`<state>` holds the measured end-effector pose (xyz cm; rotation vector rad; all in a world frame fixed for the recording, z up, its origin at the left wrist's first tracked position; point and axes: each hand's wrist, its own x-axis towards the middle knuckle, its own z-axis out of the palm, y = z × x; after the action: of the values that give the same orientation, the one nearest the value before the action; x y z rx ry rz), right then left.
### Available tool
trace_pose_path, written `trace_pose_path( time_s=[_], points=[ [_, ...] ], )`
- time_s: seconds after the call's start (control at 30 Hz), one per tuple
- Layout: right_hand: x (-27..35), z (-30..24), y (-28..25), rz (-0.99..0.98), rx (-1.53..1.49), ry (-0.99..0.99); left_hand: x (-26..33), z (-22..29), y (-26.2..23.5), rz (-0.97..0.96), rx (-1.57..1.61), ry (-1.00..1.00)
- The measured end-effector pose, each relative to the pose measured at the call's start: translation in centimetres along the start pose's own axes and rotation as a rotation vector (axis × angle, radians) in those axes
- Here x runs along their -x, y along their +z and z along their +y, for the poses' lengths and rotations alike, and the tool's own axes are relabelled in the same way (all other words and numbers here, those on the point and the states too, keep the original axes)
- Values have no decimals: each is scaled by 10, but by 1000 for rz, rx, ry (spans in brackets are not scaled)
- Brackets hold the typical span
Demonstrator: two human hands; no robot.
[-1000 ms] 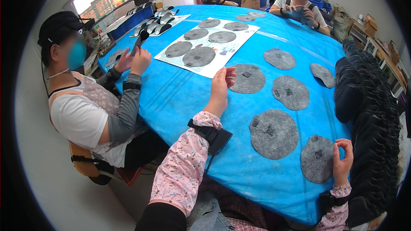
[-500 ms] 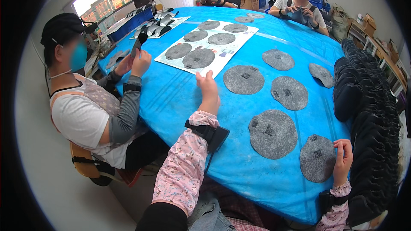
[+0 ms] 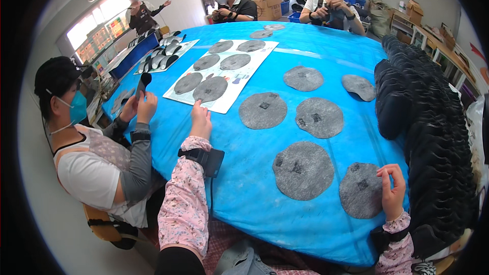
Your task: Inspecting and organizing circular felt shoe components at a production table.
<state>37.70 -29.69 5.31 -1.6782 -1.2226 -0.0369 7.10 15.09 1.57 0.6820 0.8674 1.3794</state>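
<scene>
On the white printed board [image 3: 232,103] lie several round grey felt-like pieces. My left hand [image 3: 201,121] reaches to the board's near edge, a finger stretched out to the rim of the nearest grey piece [image 3: 210,89]. That piece lies flat. My right hand [image 3: 393,191] is at the right side of another grey piece [image 3: 359,191] on the table, its curved fingers apart with a gap between thumb and forefinger. A larger grey piece [image 3: 303,171] with dark patches lies between my hands.
More grey pieces [image 3: 263,111] are spread over the blue-covered table [image 3: 239,183]. Long stacks of black curved pieces [image 3: 433,173] line the right edge. At left a co-worker [image 3: 91,158] holds a dark piece; others work at the far side. A board of curved black-and-silver pieces [image 3: 162,56] stands beyond.
My left hand has moved onto the near grey piece at the board's edge. My right hand stays beside its piece. The view has shifted, moving the table contents leftward.
</scene>
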Motion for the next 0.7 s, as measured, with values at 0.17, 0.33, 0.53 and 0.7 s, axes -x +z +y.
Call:
trace_pose_path(
  time_s=[0.17, 0.33, 0.53, 0.7],
  points=[
    [0, -1, -1, -8, -4, 16, -11, -7, 10, 76, -60, 47],
    [0, -1, 0, -13, -10, 7, -21, 0, 9, 143, -34, 39],
    [0, 2, -2, -20, 0, 3, -13, 5, 29, 112, 348, -120],
    [1, 3, -2, -13, -3, 20, -31, -6, 35, 15, 298, -179]
  ],
)
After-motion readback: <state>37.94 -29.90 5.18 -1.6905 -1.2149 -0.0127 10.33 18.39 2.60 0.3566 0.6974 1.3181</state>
